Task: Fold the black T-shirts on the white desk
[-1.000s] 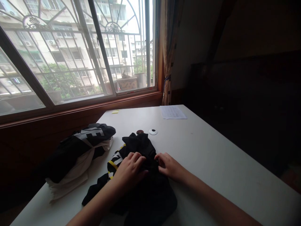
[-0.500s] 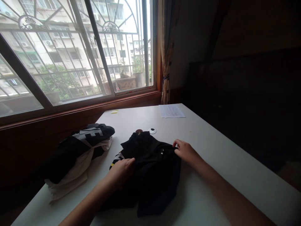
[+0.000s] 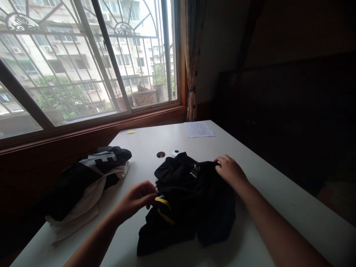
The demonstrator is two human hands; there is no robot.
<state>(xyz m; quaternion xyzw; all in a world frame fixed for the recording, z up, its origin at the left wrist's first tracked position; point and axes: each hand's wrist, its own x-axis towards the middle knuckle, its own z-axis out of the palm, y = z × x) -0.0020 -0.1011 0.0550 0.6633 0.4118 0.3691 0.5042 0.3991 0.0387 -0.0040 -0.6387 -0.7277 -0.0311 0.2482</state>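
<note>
I've got the black garment (image 3: 191,196) bunched on the desk (image 3: 164,133) btwn both hands, no clear long axis: it lies R of my L grip (image 3: 139,196), and L of + nearer me than my R grip (image 3: 231,171). R grip pinches its far R corner; L grip's curled at the L edge by the yellow print (image 3: 162,201), can't tell if it's got cloth. Underside's hidden, dark folds hard to read, L fingertips partly lost.

- A garment (image 3: 194,204) lies on the table (image 3: 267,207), between the left hand (image 3: 141,196) and right hand (image 3: 230,170).
- Clothes (image 3: 89,178) lie left of it.
- A hole (image 3: 161,154) and disc (image 3: 173,152) sit behind it.
- Papers (image 3: 199,129) lie farther back.
- The window (image 3: 111,55) stands beyond the table.
</note>
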